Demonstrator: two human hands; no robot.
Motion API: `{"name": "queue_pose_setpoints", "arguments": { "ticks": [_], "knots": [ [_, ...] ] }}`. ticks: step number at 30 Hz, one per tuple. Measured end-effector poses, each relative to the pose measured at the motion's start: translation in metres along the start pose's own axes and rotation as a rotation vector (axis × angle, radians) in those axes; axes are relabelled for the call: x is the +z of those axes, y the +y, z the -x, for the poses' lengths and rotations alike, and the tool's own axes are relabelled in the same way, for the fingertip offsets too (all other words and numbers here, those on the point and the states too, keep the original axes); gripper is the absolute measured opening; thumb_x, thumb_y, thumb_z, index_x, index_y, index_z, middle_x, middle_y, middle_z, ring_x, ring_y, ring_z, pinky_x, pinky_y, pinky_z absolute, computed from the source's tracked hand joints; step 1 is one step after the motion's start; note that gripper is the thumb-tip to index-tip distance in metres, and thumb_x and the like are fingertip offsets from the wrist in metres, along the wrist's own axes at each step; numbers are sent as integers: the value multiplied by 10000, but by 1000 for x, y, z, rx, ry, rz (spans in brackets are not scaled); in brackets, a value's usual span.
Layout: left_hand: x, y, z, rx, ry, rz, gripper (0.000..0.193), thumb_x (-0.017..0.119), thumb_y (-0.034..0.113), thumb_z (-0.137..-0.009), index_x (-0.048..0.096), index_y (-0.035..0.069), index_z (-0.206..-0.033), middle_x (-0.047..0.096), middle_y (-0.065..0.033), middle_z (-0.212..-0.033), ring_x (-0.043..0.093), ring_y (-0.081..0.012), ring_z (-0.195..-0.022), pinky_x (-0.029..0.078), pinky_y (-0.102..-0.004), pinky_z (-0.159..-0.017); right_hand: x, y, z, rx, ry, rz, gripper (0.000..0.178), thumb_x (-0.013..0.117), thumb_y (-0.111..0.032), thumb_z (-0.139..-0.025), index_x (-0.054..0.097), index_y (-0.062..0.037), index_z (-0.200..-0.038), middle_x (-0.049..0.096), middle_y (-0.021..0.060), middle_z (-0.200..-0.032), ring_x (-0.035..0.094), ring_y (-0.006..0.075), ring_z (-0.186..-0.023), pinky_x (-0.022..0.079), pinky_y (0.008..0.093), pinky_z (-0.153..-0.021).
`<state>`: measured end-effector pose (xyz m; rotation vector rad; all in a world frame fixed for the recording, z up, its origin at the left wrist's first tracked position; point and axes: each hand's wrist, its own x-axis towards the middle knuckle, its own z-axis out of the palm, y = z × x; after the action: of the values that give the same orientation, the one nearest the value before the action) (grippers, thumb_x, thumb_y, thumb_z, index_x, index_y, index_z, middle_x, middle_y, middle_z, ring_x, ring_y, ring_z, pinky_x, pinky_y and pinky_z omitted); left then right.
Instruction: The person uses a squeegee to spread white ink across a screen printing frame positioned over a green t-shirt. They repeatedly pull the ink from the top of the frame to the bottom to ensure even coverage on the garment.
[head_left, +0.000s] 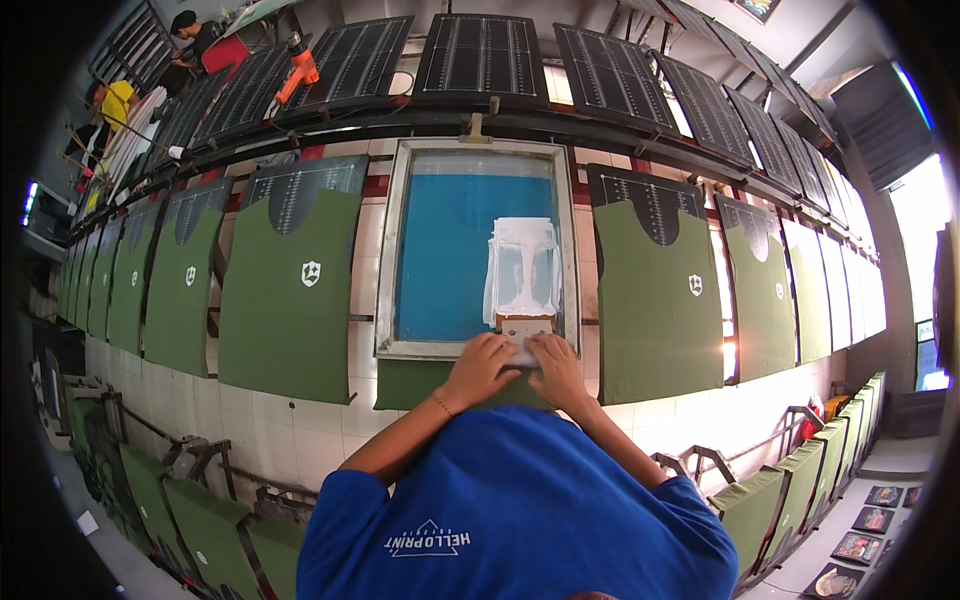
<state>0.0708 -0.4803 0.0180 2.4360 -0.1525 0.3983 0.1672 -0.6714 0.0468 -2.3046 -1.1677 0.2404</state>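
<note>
A printing screen (387,250) in a pale frame lies in front of me, its mesh (440,255) blue. White ink (522,230) is spread thickly around a paler rectangular patch on the mesh's right side. At the screen's near edge, my left hand (480,370) and my right hand (556,368) grip a squeegee (526,327) from both sides, fingers closed on it. Its blade edge meets the near end of the ink. Beneath the screen, the lower part of a green shirt (418,384) sticks out toward me; the rest is hidden.
Green shirts with white badges lie on boards to the left (285,300) and right (660,310). Bare black boards (480,60) line the far rail, where an orange heat gun (298,68) stands. More shirt-covered boards (205,515) are nearer me. People are at the far left.
</note>
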Motion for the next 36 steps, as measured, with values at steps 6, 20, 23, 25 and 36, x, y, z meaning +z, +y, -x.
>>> {"name": "queue_pose_setpoints", "arguments": {
  "ticks": [6,20,23,25,36],
  "knots": [
    [-71,-82,17,-480,491,-227,390,624,241,-946,589,-34,-1221,600,-215,-1197,545,-388,-1137,406,-479,-1003,-5,52,2,512,452,-306,378,612,-147,-942,617,7,-1287,610,157,-1273,567,296,-1201,442,359,-1033],
    [-71,-157,64,-896,366,221,435,515,389,-1024,644,-27,-1021,628,-237,-1005,553,-395,-1028,407,-500,-926,63,138,-9,868,667,-964,327,566,-207,-1015,684,55,-1169,695,69,-1059,621,133,-943,477,272,-849],
    [-80,-152,55,-969,441,266,467,540,375,-1011,635,-81,-970,647,-227,-927,592,-345,-860,456,-464,-820,53,121,-15,879,677,-1000,322,583,-200,-999,686,57,-1164,695,69,-1058,620,138,-952,473,273,-851],
    [-84,-145,49,-1002,483,311,423,554,327,-1001,616,-90,-966,626,-166,-873,576,-264,-779,464,-411,-739,43,117,-13,853,650,-1006,331,590,-199,-996,681,61,-1181,695,69,-1062,617,137,-962,470,268,-860],
    [31,7,-30,-999,588,677,340,563,267,-981,583,-57,-1083,590,-92,-983,530,-163,-913,443,-328,-840,-102,227,97,804,743,-942,358,598,-186,-988,674,88,-1206,710,115,-1110,627,162,-1017,467,274,-926]
  ]
}}
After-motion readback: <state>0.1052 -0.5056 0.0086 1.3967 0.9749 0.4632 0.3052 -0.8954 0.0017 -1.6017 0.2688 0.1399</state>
